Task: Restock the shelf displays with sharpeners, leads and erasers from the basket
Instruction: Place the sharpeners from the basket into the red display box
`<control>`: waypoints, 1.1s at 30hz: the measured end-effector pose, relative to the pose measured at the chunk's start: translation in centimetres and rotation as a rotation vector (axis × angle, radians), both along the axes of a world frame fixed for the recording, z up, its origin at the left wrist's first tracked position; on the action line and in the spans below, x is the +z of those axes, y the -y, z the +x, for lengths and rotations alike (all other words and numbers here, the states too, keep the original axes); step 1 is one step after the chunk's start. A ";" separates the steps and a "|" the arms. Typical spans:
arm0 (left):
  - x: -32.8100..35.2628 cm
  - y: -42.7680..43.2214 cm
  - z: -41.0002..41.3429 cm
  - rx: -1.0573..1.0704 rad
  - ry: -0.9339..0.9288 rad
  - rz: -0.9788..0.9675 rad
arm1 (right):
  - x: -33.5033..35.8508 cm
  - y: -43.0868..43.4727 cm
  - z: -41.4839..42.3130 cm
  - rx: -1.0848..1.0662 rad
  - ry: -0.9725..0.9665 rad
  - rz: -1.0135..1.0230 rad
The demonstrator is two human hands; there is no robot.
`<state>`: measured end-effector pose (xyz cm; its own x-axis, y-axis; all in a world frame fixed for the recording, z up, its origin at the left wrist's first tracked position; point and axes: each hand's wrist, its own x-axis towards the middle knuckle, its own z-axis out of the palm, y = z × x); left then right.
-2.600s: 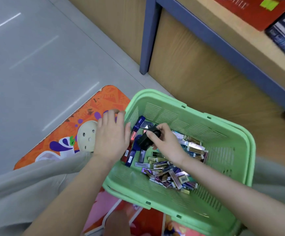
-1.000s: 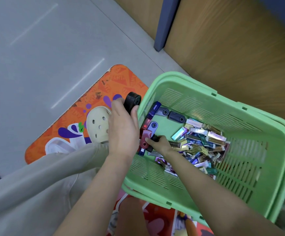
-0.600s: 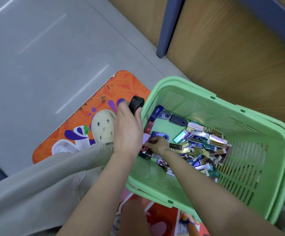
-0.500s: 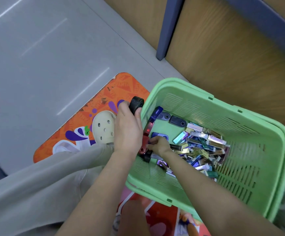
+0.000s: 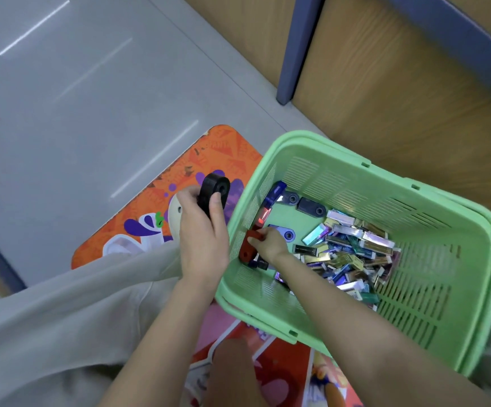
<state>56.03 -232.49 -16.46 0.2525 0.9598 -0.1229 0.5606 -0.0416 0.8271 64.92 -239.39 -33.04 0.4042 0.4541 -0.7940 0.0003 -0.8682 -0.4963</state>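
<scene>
**A:** What is underfoot?

**B:** A glossy grey floor (image 5: 62, 113) with thin streaks of light across it. An orange mat (image 5: 209, 160) with a cartoon print lies on it, and a cream shoe (image 5: 174, 212) stands on the mat.

**A:** And the room around it?

**B:** A wooden shelf unit (image 5: 400, 98) fills the upper right, and its blue post (image 5: 294, 48) comes down to the floor. Beige trousers (image 5: 77, 318) cover the lower left. A green basket (image 5: 414, 183) sits just in front of the unit, its left corner beside the mat.

**A:** Where is the left hand?

**B:** The left hand (image 5: 203, 239) is outside the basket, just beside its left wall and over the mat. Its fingers are curled round a black sharpener (image 5: 213, 190), which sticks up above them with the thumb on its face.

**A:** And the right?

**B:** The right hand (image 5: 267, 243) reaches down inside the basket, near that same wall. Its fingertips pinch a red sharpener (image 5: 248, 246), which is tilted close against the wall.

**A:** What else is in the basket?

**B:** A few more sharpeners (image 5: 309, 205), dark and blue, lie on the bottom beyond the right hand. A heap of small shiny boxes (image 5: 353, 254) lies to its right, filling the middle of the basket
</scene>
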 end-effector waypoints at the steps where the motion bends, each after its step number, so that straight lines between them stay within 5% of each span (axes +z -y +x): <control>1: 0.1 0.2 -0.2 0.008 0.003 0.002 | 0.6 0.2 -0.2 0.035 0.017 0.021; 5: 0.7 0.4 -0.1 -0.006 0.029 0.007 | 5.8 1.1 1.9 0.102 0.042 0.231; 12: 2.8 1.2 1.0 -0.174 0.010 -0.158 | 18.4 3.4 6.7 0.054 -0.205 0.593; 17: 4.3 3.0 1.2 -0.241 0.204 -0.568 | 21.5 2.7 6.7 0.050 -0.219 0.652; 22: 4.3 3.3 0.6 -0.291 0.260 -0.551 | 21.3 2.0 6.3 -0.042 -0.243 0.704; 27: 4.1 2.7 0.2 -0.140 0.276 -0.438 | 13.3 4.6 5.4 -0.064 -0.044 0.391; 33: 3.2 2.5 0.0 -0.095 0.204 -0.328 | 4.8 5.6 2.6 -0.105 -0.097 0.002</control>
<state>56.02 -234.97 -13.27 0.3896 0.8488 -0.3573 0.3900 0.1994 0.8990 67.51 -245.00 -28.20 0.3709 0.4150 -0.8308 -0.1383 -0.8599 -0.4913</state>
